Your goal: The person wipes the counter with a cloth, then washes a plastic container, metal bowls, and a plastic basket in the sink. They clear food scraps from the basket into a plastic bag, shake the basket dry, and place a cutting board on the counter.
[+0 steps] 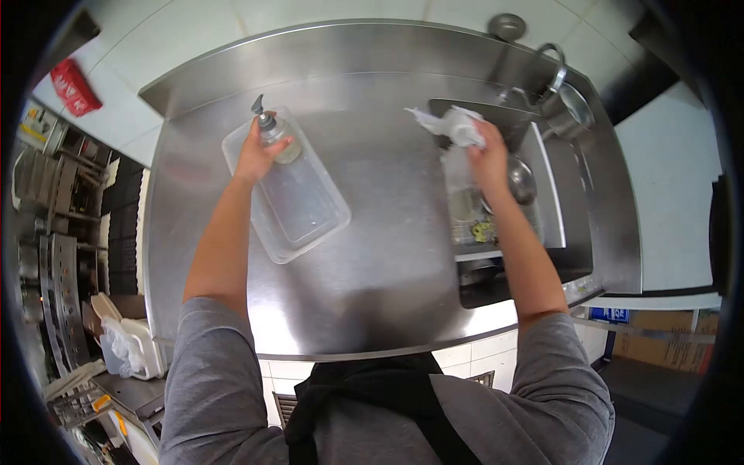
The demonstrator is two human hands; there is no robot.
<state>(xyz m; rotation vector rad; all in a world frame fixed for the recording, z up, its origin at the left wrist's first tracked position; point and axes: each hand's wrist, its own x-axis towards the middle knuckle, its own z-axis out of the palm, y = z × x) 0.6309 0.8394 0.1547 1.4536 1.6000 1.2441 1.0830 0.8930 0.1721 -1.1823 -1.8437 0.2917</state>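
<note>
My left hand (pixel 254 161) is closed around a clear pump bottle (pixel 287 152) with a dark grey pump head. The bottle stands upright over the far end of a shallow translucent plastic container (pixel 301 208); whether its base touches the container cannot be made out. Over the far part of the sink, my right hand (pixel 488 155) grips a crumpled white cloth (pixel 459 129), one corner of which sticks out to the left. Below that hand, a white-edged bin (pixel 552 194) sits in the sink with a round metal bowl (pixel 522 180) and yellow-green scraps (pixel 483 230) inside.
A stainless steel counter (pixel 380 232) surrounds the sink (pixel 575 263) and has a raised back edge. At the back right are a curved faucet (pixel 559 68) and a metal pot (pixel 575 112). Shelving (pixel 70 263) and a white bin (pixel 151 349) stand at left.
</note>
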